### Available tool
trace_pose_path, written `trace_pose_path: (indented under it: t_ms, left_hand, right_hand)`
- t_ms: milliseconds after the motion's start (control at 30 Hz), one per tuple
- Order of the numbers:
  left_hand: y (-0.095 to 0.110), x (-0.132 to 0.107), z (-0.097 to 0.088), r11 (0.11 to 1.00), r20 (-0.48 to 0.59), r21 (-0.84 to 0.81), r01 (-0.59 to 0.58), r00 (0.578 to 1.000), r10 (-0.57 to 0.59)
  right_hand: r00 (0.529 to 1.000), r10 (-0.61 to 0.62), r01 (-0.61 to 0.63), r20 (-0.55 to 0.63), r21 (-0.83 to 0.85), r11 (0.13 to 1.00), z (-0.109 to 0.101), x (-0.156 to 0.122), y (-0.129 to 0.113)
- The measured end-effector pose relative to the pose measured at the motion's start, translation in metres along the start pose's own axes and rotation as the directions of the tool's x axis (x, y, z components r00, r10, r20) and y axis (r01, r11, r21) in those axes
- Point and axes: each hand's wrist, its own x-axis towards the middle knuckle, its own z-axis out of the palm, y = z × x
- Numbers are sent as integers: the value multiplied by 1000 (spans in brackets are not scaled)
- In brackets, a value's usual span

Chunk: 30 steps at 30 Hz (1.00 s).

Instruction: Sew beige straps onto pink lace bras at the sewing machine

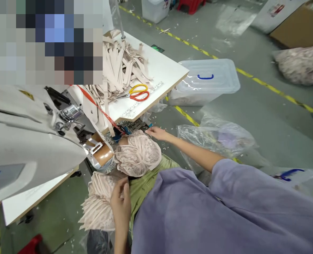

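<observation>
We had our left hand (120,200), fingers curled, against one lace bundle (99,208) and our right hand (158,134) beside a second bundle (142,155); we couldn't tell whether either gripped. Beyond our right hand, loose strips (122,65) lay heaped on the counter (168,68), apparently unused; finished lace was uncountable.

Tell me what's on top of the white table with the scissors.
Beige strips lie heaped on the white tabletop, with the scissors at their edge; whatever the heap covers cannot be seen.

Machine (42,141) blocking left, table corner (171,70) free
</observation>
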Motion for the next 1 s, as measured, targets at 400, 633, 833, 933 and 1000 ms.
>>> trace_pose_path:
  t_ms: [400,633,833,933,1000]
  left_hand:
    - [40,57,51,979,105,-199,50,994,-29]
    - [66,64,28,886,239,-460,62,969,56]
    - [77,37,-40,838,181,-529,131,983,-39]
    - [83,35,-66,876,34,-465,130,991,-129]
    - [86,40,-76,914,-71,-395,89,989,-127]
  right_hand:
    - [969,-53,9,240,181,983,26,8,-12]
    - [901,-108,-169,420,569,805,19,-71,-85]
    - [883,-410,201,227,606,770,9,-97,-165]
    - [841,-541,496,-2,404,769,16,-80,-187]
    - [864,-501,475,-45,400,784,27,-66,-193]
